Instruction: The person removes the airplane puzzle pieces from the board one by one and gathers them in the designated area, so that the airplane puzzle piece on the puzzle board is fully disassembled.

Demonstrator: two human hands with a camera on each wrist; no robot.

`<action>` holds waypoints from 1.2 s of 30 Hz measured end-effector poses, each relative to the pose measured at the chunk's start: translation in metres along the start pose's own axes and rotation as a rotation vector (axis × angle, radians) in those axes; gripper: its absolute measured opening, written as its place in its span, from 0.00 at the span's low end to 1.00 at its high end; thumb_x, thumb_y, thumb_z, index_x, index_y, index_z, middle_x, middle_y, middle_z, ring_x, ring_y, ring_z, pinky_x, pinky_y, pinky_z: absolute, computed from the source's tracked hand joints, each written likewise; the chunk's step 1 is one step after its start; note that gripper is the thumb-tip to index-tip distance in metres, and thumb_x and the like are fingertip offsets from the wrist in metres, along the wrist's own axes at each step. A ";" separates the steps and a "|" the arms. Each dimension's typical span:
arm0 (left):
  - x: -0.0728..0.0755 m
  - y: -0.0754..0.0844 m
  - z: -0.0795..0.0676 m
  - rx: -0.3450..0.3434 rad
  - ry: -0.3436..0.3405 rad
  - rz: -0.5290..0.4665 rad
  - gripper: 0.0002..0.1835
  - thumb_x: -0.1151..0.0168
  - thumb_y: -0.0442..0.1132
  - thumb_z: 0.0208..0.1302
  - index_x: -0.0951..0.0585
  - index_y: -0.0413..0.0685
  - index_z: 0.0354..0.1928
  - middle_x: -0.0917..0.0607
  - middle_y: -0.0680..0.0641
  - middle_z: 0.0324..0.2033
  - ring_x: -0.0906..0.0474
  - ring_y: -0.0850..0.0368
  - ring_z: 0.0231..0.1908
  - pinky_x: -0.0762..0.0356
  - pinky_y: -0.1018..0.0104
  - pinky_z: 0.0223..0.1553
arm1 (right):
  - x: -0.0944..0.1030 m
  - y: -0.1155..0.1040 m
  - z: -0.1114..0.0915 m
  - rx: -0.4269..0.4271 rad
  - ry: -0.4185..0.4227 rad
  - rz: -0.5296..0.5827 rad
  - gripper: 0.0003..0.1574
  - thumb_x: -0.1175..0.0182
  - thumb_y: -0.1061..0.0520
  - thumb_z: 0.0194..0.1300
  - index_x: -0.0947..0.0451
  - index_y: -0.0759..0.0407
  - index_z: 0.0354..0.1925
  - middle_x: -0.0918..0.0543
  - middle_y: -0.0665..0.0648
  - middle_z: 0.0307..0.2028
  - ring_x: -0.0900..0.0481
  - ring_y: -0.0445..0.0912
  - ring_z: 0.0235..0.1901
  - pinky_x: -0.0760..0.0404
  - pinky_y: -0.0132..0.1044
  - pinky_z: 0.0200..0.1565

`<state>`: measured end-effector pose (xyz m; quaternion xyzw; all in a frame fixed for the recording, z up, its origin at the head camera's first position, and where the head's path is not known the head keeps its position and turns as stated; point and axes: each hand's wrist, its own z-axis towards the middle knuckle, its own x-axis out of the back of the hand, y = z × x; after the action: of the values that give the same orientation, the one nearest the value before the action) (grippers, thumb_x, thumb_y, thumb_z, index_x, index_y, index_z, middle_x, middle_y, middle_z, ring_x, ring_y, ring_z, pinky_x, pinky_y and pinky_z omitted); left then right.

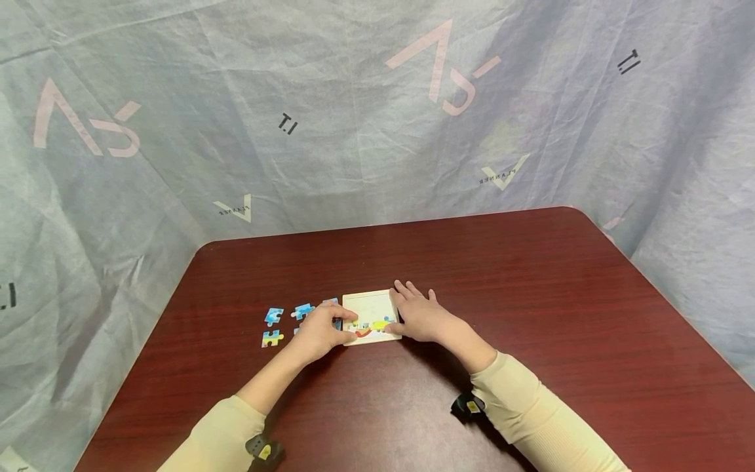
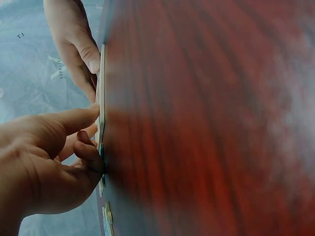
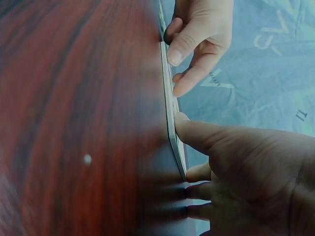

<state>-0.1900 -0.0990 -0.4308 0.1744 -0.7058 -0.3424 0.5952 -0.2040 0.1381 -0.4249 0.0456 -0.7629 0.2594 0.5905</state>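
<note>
A small pale wooden puzzle tray (image 1: 371, 294) lies flat on the table, with printed jigsaw pieces (image 1: 377, 326) along its near side. The rest of its visible floor is plain. My left hand (image 1: 321, 334) comes in over the tray's left side. Its thumb and index finger reach onto the pieces there, set apart from each other, while its other fingers bend underneath. My right hand (image 1: 421, 316) rests along the right side, fingers spread straight and thumb touching the tray's near right part. In the right wrist view the right thumb (image 3: 189, 132) presses on the tray's edge.
Loose jigsaw pieces lie left of the tray, among them a blue one (image 1: 274, 316) and a yellow-green one (image 1: 272, 338); my left hand partly covers others. The dark red wooden table (image 1: 472, 262) ends at a grey printed cloth (image 1: 354, 131) behind.
</note>
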 end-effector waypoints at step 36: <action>0.000 0.001 0.000 0.012 -0.008 0.020 0.14 0.22 0.37 0.56 0.11 0.51 0.46 0.22 0.42 0.59 0.31 0.40 0.66 0.28 0.44 0.60 | -0.004 -0.009 0.002 -0.091 -0.005 -0.046 0.55 0.42 0.33 0.71 0.49 0.61 0.79 0.53 0.60 0.79 0.57 0.57 0.78 0.53 0.67 0.70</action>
<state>-0.1901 -0.0980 -0.4305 0.1693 -0.7120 -0.3328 0.5946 -0.2013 0.1287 -0.4260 0.0370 -0.7741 0.2108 0.5958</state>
